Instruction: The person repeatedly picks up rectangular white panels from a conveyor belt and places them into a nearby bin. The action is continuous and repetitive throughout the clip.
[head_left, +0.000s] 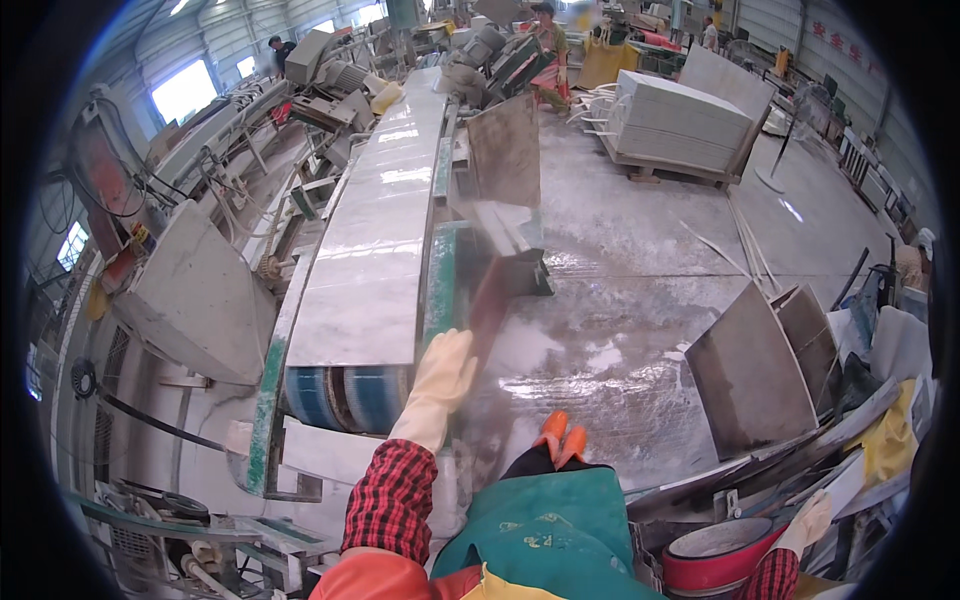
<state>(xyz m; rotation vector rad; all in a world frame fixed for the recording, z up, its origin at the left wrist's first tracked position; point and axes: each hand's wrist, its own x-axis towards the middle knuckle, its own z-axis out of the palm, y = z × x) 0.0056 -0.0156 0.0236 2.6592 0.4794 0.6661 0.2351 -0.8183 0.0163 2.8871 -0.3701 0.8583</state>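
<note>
My left hand (440, 378), in a cream rubber glove, reaches to the near right corner of a conveyor. Its fingers are stretched out beside the edge of a glossy white slab (355, 325), and nothing shows in its grasp. Under that slab's near end are blue rollers (375, 398). Low on the right, my right hand (808, 520), gloved alike, is close to a red round tub (720, 550) and some pale strips (850, 480). Its fingers are too small and unclear to tell whether they hold a strip.
Wet floor (590, 330) lies right of the conveyor. A dark brown panel (490, 305) juts out beside its green rail (440, 280). Brown boards (750, 370) lean at right; a white slab stack (680, 120) stands on a pallet behind. Other people (550, 50) are farther back.
</note>
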